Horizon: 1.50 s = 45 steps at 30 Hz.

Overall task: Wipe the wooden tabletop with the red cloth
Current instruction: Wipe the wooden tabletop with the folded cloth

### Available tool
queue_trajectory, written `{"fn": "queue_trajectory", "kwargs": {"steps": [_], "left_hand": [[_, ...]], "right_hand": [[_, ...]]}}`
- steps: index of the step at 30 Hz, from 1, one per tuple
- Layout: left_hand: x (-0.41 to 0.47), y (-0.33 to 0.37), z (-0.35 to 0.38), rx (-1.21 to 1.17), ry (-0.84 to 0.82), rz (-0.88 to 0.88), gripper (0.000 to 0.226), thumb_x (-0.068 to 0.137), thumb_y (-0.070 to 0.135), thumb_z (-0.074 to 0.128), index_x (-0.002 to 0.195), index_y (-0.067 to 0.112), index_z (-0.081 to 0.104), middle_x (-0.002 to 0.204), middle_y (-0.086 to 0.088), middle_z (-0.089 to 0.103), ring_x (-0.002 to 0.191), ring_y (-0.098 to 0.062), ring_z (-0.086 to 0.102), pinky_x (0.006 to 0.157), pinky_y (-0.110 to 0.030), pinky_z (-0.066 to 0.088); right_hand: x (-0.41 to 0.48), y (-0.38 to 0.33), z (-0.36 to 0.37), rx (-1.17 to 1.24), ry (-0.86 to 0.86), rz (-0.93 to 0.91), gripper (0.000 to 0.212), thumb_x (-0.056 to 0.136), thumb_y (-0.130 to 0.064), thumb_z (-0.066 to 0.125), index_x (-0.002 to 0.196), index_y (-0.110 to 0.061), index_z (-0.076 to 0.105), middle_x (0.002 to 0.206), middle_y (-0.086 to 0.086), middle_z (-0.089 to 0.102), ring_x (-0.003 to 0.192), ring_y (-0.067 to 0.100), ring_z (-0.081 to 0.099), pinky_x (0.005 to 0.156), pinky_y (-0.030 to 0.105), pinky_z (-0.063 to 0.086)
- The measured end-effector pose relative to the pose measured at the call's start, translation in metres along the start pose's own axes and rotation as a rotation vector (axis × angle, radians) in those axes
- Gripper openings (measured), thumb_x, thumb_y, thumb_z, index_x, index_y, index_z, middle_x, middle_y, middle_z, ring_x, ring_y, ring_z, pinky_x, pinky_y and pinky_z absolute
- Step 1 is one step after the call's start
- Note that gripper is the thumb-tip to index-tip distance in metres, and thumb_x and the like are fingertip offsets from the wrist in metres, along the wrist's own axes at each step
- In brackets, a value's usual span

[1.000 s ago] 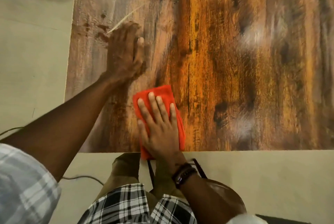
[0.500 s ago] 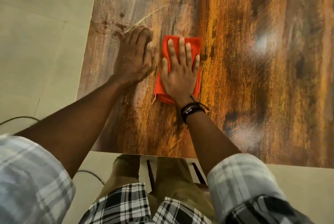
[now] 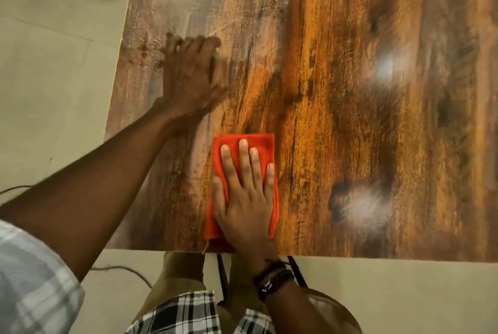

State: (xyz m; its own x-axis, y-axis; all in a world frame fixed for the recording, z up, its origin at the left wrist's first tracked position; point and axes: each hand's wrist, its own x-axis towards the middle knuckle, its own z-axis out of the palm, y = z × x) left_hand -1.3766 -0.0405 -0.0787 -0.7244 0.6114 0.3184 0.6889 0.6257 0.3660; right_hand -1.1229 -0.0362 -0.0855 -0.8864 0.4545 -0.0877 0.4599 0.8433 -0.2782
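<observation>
While the red cloth (image 3: 265,143) is pressed flat under the right hand (image 3: 246,199), the left hand (image 3: 188,77) is laid on the wooden tabletop (image 3: 336,118).

Head view: the folded cloth is seen toward six o'clock on the tabletop, its near end at the table's near edge. It is covered by the right hand, palm down, fingers straight and pointed to twelve o'clock. The left hand, blurred, is rested palm down on bare wood at eleven o'clock of the cloth, apart from it, with nothing held. Dark bands (image 3: 273,278) are worn on the right wrist. A cable (image 3: 121,270) is seen on the pale floor (image 3: 54,91) at seven o'clock.
</observation>
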Motion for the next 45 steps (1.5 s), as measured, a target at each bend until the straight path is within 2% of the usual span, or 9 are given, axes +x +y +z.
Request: {"fn": "queue_trajectory", "kwargs": {"steps": [6,11,18,24,29,33,37,41,45], "left_hand": [[0.066,-0.012,0.018,0.075,-0.048,-0.051,0.042,0.096,0.029,0.036,0.128,0.006,0.052,0.127,-0.017,0.054,0.116,-0.034,0.048,0.098,-0.042,0.030],[0.068,-0.012,0.027,0.127,-0.135,-0.024,0.045,0.100,0.033,0.034,0.133,0.006,0.047,0.133,-0.017,0.049,0.124,-0.035,0.044,0.107,-0.049,0.031],[0.073,-0.012,0.027,0.065,-0.162,-0.054,0.045,0.099,0.032,0.035,0.134,0.006,0.045,0.141,-0.016,0.045,0.133,-0.033,0.037,0.112,-0.049,0.025],[0.079,-0.017,0.032,0.054,-0.170,-0.063,0.047,0.100,0.031,0.036,0.140,0.007,0.043,0.147,-0.013,0.042,0.139,-0.031,0.034,0.117,-0.050,0.023],[0.076,-0.017,0.031,0.068,-0.169,-0.071,0.047,0.101,0.030,0.036,0.142,0.007,0.041,0.149,-0.013,0.041,0.142,-0.029,0.031,0.119,-0.048,0.020],[0.074,-0.018,0.029,0.054,-0.147,-0.096,0.049,0.101,0.028,0.031,0.144,0.005,0.040,0.150,-0.014,0.041,0.143,-0.029,0.031,0.120,-0.049,0.020],[0.074,-0.016,0.029,0.034,-0.114,-0.122,0.049,0.101,0.026,0.033,0.144,0.003,0.041,0.150,-0.016,0.042,0.143,-0.032,0.033,0.120,-0.050,0.021],[0.074,-0.018,0.030,0.041,-0.121,-0.135,0.049,0.101,0.026,0.036,0.144,0.003,0.040,0.150,-0.015,0.041,0.144,-0.031,0.031,0.121,-0.048,0.018],[0.075,-0.020,0.033,0.036,-0.153,-0.145,0.051,0.101,0.028,0.033,0.146,0.004,0.037,0.152,-0.014,0.038,0.145,-0.030,0.028,0.122,-0.048,0.015]], "right_hand": [[0.071,0.023,-0.010,0.006,0.051,0.025,0.060,0.102,-0.048,0.032,0.159,-0.034,0.018,0.168,-0.002,0.011,0.155,0.016,0.001,0.125,0.052,0.003],[0.194,0.051,-0.016,-0.004,0.218,0.049,0.059,0.100,-0.046,0.036,0.155,-0.027,0.033,0.164,0.005,0.026,0.153,0.023,0.019,0.124,0.053,0.010],[0.367,0.067,-0.052,0.022,0.057,0.127,0.059,0.105,-0.046,0.029,0.160,-0.032,0.013,0.169,0.001,0.005,0.156,0.021,0.002,0.123,0.049,-0.005],[0.463,0.074,-0.070,0.030,0.012,0.122,0.059,0.105,-0.046,0.023,0.160,-0.030,0.010,0.169,0.002,0.000,0.155,0.021,-0.004,0.123,0.052,-0.008],[0.435,0.065,-0.060,0.003,0.002,0.050,0.060,0.104,-0.048,0.018,0.160,-0.028,0.008,0.169,0.004,-0.002,0.155,0.023,-0.003,0.124,0.053,-0.006],[0.324,0.034,-0.036,0.034,0.102,-0.106,0.061,0.101,-0.047,0.027,0.159,-0.028,0.020,0.168,0.004,0.012,0.155,0.022,0.007,0.125,0.051,0.000],[0.251,0.036,-0.033,0.018,0.013,-0.203,0.058,0.102,-0.047,0.031,0.158,-0.034,0.023,0.168,-0.004,0.012,0.155,0.013,0.006,0.125,0.048,0.004],[0.297,0.075,-0.045,-0.019,0.049,-0.192,0.061,0.099,-0.053,0.030,0.158,-0.034,0.024,0.167,-0.004,0.014,0.155,0.015,0.009,0.124,0.050,0.006],[0.391,0.112,-0.067,-0.008,0.038,-0.028,0.063,0.100,-0.053,0.027,0.159,-0.034,0.018,0.168,-0.001,0.009,0.155,0.019,0.006,0.125,0.051,0.000]]}}
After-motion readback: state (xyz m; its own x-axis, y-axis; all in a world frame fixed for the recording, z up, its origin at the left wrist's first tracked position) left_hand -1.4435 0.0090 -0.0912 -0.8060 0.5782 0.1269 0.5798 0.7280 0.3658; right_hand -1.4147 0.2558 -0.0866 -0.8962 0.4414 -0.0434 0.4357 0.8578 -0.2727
